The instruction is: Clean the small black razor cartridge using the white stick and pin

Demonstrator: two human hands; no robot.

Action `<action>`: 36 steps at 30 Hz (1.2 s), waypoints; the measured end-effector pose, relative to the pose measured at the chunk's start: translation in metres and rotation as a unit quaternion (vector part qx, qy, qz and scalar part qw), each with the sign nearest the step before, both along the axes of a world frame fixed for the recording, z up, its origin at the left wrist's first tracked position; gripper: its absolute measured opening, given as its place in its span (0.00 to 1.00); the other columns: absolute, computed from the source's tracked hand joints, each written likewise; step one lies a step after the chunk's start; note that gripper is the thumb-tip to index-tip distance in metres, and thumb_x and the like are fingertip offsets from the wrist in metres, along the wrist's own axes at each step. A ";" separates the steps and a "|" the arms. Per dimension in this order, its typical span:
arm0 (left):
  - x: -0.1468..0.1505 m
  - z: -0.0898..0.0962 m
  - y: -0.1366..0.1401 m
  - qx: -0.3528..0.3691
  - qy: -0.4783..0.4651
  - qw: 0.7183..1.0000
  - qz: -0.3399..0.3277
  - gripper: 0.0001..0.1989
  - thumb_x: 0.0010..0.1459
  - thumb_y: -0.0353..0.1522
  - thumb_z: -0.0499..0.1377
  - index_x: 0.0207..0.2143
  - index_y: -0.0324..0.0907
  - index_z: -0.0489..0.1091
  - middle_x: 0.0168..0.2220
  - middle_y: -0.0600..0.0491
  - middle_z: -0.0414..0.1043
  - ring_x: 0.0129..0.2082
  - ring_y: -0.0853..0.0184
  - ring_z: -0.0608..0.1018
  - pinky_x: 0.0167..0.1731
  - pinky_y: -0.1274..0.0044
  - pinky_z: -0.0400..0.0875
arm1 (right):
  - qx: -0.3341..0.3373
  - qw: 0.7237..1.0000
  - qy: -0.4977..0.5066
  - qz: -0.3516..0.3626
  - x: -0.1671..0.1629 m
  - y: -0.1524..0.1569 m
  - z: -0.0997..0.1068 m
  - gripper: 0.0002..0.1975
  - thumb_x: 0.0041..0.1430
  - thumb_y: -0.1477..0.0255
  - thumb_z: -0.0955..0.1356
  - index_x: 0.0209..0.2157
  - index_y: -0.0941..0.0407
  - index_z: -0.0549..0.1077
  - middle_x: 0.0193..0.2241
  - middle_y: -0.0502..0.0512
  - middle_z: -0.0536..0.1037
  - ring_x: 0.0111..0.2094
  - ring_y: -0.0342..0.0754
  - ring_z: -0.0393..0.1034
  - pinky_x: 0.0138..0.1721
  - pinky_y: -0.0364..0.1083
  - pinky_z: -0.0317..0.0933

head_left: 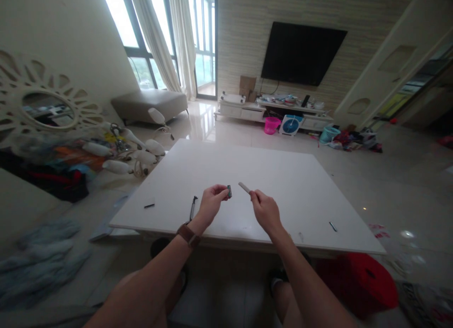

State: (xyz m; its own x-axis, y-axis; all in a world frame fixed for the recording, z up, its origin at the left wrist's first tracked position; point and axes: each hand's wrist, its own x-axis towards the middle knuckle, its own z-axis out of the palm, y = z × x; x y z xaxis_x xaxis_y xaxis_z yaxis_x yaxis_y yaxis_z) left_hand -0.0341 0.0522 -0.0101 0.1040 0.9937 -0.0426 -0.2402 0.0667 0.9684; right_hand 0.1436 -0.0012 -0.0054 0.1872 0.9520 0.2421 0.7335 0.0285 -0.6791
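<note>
My left hand, with a brown watch strap at its wrist, pinches a dark razor cartridge with a greenish face. Closed round one end of a light grey, narrow flat stick is my right hand. The stick's free end points toward the cartridge, with a gap between them. Both hands are above the white table. A black-and-grey razor handle lies left of my left wrist, partly hidden by it. A small dark strip rests farther left, and another small dark piece lies at the right.
A red round stool stands by the table's right front corner. Left of the table are a white lamp fixture and heaped bags. A pink bin and a blue fan stand before the TV cabinet.
</note>
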 end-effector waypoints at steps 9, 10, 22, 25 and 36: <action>-0.002 -0.002 0.000 0.000 0.009 1.000 -0.016 0.09 0.46 0.34 0.66 0.29 0.37 0.75 0.26 0.52 0.75 0.27 0.70 0.74 0.33 0.76 0.69 | 0.005 1.000 -0.019 0.021 0.011 -0.001 0.007 0.20 0.65 0.57 0.62 0.27 0.54 0.76 0.18 0.50 0.69 0.21 0.44 0.58 0.25 0.44 0.42; -0.002 -0.002 0.000 0.001 0.012 1.000 -0.014 0.09 0.46 0.34 0.66 0.29 0.37 0.75 0.26 0.52 0.75 0.27 0.69 0.74 0.33 0.76 0.69 | 0.012 1.000 -0.015 0.010 0.011 -0.001 0.007 0.21 0.65 0.57 0.62 0.28 0.54 0.77 0.18 0.50 0.69 0.21 0.44 0.59 0.25 0.44 0.43; -0.004 -0.003 0.004 0.013 0.003 1.000 -0.003 0.11 0.45 0.34 0.67 0.30 0.36 0.75 0.26 0.52 0.75 0.27 0.70 0.73 0.32 0.75 0.68 | 0.031 0.999 0.015 0.035 0.007 -0.003 0.004 0.21 0.65 0.56 0.63 0.31 0.55 0.80 0.18 0.49 0.70 0.22 0.42 0.59 0.25 0.43 0.46; -0.006 -0.003 0.005 0.006 -0.021 1.000 0.007 0.11 0.46 0.34 0.67 0.30 0.36 0.75 0.27 0.53 0.74 0.27 0.70 0.73 0.34 0.75 0.69 | 0.003 0.994 0.016 0.106 -0.002 -0.005 0.000 0.22 0.64 0.56 0.63 0.27 0.56 0.79 0.16 0.48 0.67 0.20 0.41 0.56 0.24 0.43 0.45; -0.005 0.000 0.004 0.013 -0.029 0.999 0.007 0.11 0.47 0.35 0.67 0.31 0.36 0.74 0.28 0.52 0.75 0.29 0.69 0.75 0.36 0.74 0.71 | 0.037 0.995 0.002 0.095 -0.006 -0.004 0.003 0.21 0.66 0.59 0.62 0.26 0.57 0.77 0.17 0.49 0.66 0.21 0.41 0.56 0.25 0.42 0.46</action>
